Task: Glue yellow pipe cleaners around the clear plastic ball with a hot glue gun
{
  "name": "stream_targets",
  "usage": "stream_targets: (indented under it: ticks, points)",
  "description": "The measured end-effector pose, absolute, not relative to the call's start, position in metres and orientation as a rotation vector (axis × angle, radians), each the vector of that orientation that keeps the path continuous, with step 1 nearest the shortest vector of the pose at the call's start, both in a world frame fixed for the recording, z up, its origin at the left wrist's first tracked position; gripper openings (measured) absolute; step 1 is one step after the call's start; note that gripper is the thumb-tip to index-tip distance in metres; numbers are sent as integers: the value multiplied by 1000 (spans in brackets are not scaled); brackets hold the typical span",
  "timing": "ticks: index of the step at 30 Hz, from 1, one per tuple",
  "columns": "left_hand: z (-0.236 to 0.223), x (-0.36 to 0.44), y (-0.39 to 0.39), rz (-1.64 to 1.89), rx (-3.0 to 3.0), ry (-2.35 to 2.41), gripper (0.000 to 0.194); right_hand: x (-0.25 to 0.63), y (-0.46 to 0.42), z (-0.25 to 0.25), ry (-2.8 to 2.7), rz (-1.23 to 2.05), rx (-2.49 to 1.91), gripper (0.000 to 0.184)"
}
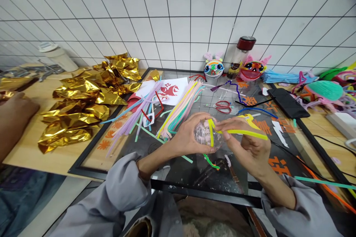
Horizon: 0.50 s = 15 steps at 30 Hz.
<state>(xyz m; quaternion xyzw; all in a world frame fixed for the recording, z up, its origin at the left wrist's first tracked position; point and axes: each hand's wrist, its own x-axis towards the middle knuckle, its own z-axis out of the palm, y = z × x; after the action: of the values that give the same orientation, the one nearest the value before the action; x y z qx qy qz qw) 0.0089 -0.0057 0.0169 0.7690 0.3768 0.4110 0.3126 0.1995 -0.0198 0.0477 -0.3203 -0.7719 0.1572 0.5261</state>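
My left hand (185, 136) is wrapped round a clear plastic piece (202, 133), rounded like a bottle base, in the middle of the view. A yellow pipe cleaner (247, 132) runs across its face, bends sharply near the top and stretches out to the right. At that bend my right hand (247, 146) pinches the pipe cleaner between thumb and fingers. Just behind my hands lie a bundle of pastel pipe cleaners (182, 109) and red-handled scissors (223, 107). A short green pipe cleaner piece (211, 163) rests below the plastic piece.
Gold foil packets (83, 100) are heaped at left, near another person's hand (20, 109). By the tiled wall stand two decorated faces (213, 67) and a red-capped bottle (239, 57). A black phone (289, 102) and cables lie right. The dark board has a raised black frame (200, 192).
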Motion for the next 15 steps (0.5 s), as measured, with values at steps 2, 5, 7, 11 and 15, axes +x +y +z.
stream_targets:
  ticks: [2, 5, 7, 11, 15]
  points:
    - [17, 10, -6, 1091, 2012, 994, 75, 199, -20, 46, -1854, 316, -752, 15]
    - [17, 10, -6, 1100, 1995, 981, 76, 200, -21, 44, -1878, 282, -737, 16]
    - [18, 10, -7, 1095, 1966, 992, 77, 200, -21, 41, -1887, 279, -739, 16]
    - [19, 11, -8, 1061, 1891, 1059, 80, 200, -23, 36, -1877, 302, -746, 18]
    - [20, 12, -9, 1044, 1860, 1074, 81, 201, -24, 35, -1887, 320, -729, 19]
